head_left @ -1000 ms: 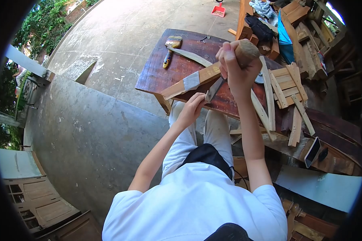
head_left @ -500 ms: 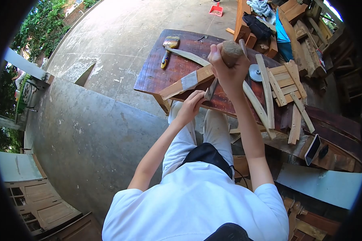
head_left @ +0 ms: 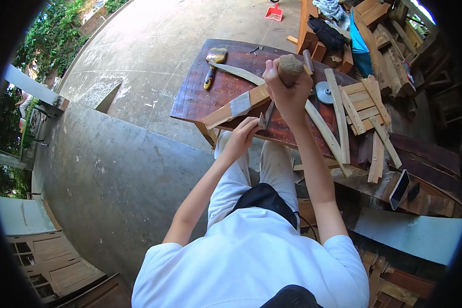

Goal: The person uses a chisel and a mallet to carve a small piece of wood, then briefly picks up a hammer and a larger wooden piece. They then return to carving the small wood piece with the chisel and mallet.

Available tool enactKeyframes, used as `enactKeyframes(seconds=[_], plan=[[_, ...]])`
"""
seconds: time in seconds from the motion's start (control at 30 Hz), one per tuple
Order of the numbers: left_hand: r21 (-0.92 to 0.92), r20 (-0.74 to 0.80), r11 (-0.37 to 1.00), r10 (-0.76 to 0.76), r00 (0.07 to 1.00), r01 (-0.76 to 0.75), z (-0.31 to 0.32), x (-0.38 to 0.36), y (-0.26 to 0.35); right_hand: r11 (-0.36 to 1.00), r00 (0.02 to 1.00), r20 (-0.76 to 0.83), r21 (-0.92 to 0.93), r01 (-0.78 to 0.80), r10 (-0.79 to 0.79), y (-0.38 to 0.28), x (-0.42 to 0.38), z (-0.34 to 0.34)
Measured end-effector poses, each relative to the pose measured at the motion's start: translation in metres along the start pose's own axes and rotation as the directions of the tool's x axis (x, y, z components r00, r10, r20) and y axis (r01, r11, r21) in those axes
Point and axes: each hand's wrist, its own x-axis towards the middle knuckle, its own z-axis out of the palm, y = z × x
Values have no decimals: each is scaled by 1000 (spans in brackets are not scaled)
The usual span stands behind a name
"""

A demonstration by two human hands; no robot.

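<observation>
While the right hand (head_left: 287, 95) grips a mallet (head_left: 291, 65) raised above, left hand (head_left: 245, 134) fingers close on a chisel (head_left: 266, 117); chisel slants up-right toward the mallet, tip at the plank (head_left: 236, 107) on the surface (head_left: 200, 95). Brush (head_left: 213, 60) well apart.

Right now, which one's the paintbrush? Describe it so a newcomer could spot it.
Find the dark reddish wooden table the person sits at. At its far left corner, away from both hands, lies the paintbrush, beside the end of a long pale curved strip. It alone has a yellow-and-blue handle and frayed bristles; everything near it is bare wood.
</observation>
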Motion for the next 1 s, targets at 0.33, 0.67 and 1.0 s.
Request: enactKeyframes(seconds=[0.33,0.67,1.0], plan=[[-74,-84,990,-127,988,121,-21,14,49,994,995,-9,-45,95,-95,1,-5,-3],[-24,-80,999,44,996,-46,-28,28,50,993,994,12,-49,109,-109,-11,-5,-3],[-48,-184,997,44,982,-54,-18,19,40,944,948,46,-85,319,-316,-23,1,8]])
